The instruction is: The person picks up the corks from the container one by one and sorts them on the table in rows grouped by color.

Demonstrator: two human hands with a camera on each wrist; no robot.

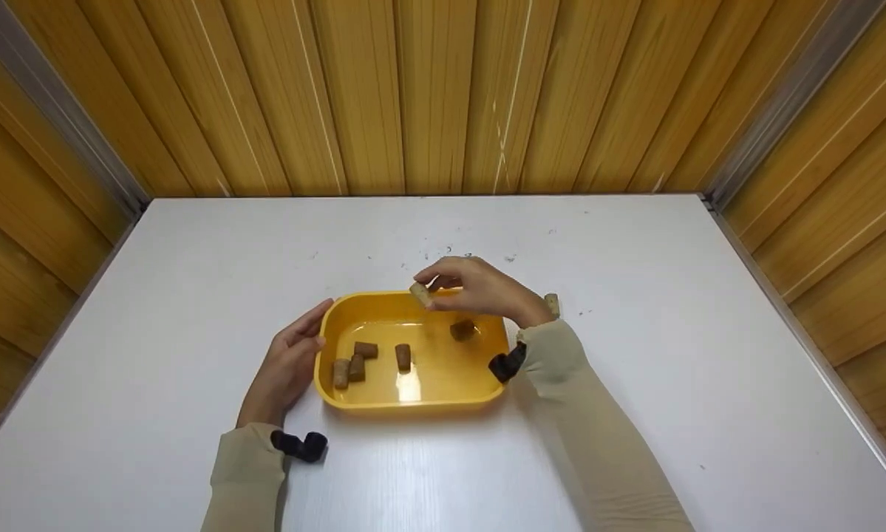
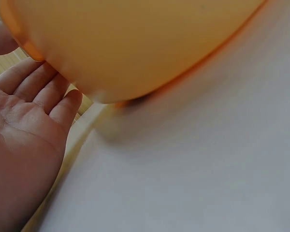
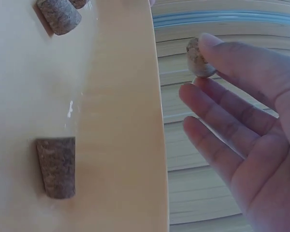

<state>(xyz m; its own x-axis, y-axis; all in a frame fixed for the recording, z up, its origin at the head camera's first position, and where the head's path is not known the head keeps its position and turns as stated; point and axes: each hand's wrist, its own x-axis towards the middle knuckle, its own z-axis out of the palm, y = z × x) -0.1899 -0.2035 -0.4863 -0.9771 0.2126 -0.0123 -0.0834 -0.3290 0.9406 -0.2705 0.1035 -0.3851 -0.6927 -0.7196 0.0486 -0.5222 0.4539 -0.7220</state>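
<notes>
Over the far rim of a yellow plastic tray (image 1: 443,404), my right hand (image 1: 487,290) pinches a light cork stopper (image 1: 420,294) between thumb and fingertips. The right wrist view shows this held cork (image 3: 198,59) with the other fingers spread apart from it. My left hand (image 1: 284,369) holds the tray's left side, thumb at the rim and fingers along the outer wall (image 2: 101,58). Inside the tray lie several corks: a group (image 1: 357,367) at the left, one cork (image 1: 403,357) near the middle and a blurred dark one (image 1: 462,329) at the right.
Another light cork (image 1: 552,304) is on the white table (image 1: 709,414), right of the tray beyond my right wrist. Small dark marks (image 1: 448,250) dot the tabletop behind the tray. Wood-look panels (image 1: 435,96) enclose the back and sides.
</notes>
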